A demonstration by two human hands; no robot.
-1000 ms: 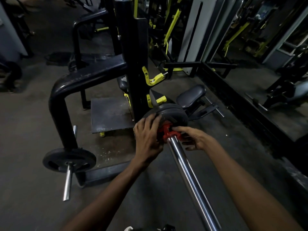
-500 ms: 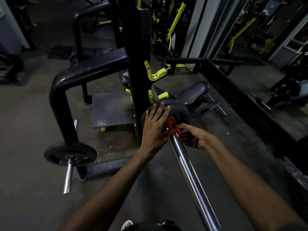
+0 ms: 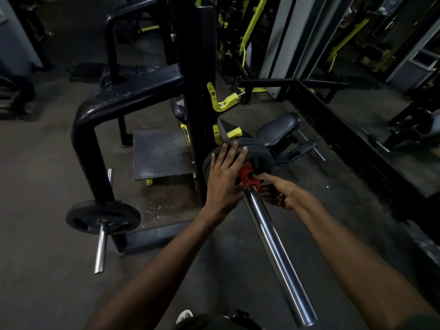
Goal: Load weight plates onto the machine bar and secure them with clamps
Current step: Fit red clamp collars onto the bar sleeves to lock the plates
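A long chrome machine bar (image 3: pixel 273 248) runs from the lower right up to a stack of dark weight plates (image 3: pixel 258 151) at its far end. A red clamp (image 3: pixel 246 176) sits on the bar right against the plates. My left hand (image 3: pixel 225 177) lies flat on the face of the plates, fingers spread, covering their left half. My right hand (image 3: pixel 277 192) is on the bar's right side, its fingertips pinching the red clamp.
The black machine frame (image 3: pixel 133 96) with yellow fittings stands to the left and behind. A second plate (image 3: pixel 102 219) sits on a short chrome peg low at the left. A padded seat (image 3: pixel 278 128) lies beyond the plates. Other gym machines line the right side.
The view has shifted slightly and both hands stay at the clamp. My left fingers have spread further up over the plate face; my right fingertips stay on the clamp.
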